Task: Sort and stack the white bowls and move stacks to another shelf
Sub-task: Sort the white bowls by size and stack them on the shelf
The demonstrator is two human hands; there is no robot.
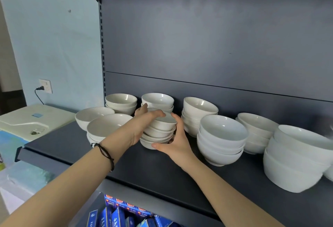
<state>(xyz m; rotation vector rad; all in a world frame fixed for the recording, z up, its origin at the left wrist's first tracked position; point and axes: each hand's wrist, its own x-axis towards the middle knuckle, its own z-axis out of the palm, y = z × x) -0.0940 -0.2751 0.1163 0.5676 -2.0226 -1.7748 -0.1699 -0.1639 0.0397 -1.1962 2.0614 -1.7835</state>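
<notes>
Two bare arms reach in from the bottom edge, and the left wrist wears a dark cord [106, 154]. Below them, some blue boxes [117, 216] are cut off by the picture's edge. The left hand [138, 127] and right hand [175, 144] hold a small stack of white bowls [160, 131] in the middle of the dark shelf [144, 169]. The left fingers [156, 114] curl over its top rim. The right fingers [177, 120] wrap its right side, with the thumb at the bottom. The hands hide much of the stack, so its bowls are hard to count. The left arm covers part of the left bowls [106, 125]. Another stack [220, 140] stands just to the right. The big stack [295, 162] far right is blurry and cut off.
</notes>
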